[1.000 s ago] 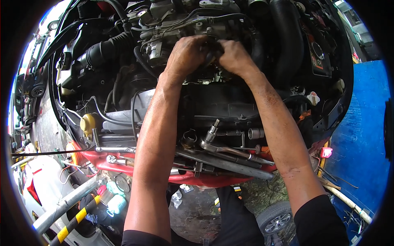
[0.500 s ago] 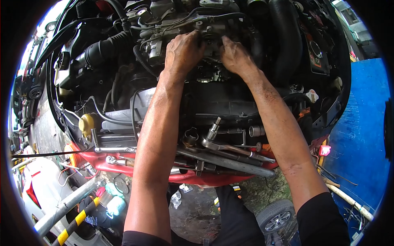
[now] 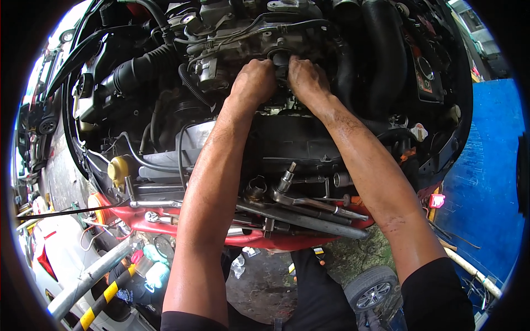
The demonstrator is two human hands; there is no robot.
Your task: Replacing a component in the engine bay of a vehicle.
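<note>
Both my hands are at the front of a car engine [image 3: 243, 39] under the raised hood. My left hand [image 3: 255, 83] is curled closed on the left side of a dark, rounded engine part [image 3: 281, 59]. On that part's right side is my right hand [image 3: 307, 81], also closed, with its thumb side turned up. The fingertips of both hands are hidden behind the knuckles, so what they grip cannot be made out. The knuckles sit close together, with only the dark part between them.
Along the front edge lie a ratchet with a socket [image 3: 287, 182], a grey bar [image 3: 309, 218], a wrench [image 3: 157, 203] and a loose socket [image 3: 342, 179]. A ribbed intake hose [image 3: 141, 67] is at left, a battery [image 3: 425, 80] at right. A wheel [image 3: 371, 289] lies on the floor.
Both hands have come down toward me from the engine's front face, and the left has shifted slightly right. The dark rounded part now shows more clearly between them.
</note>
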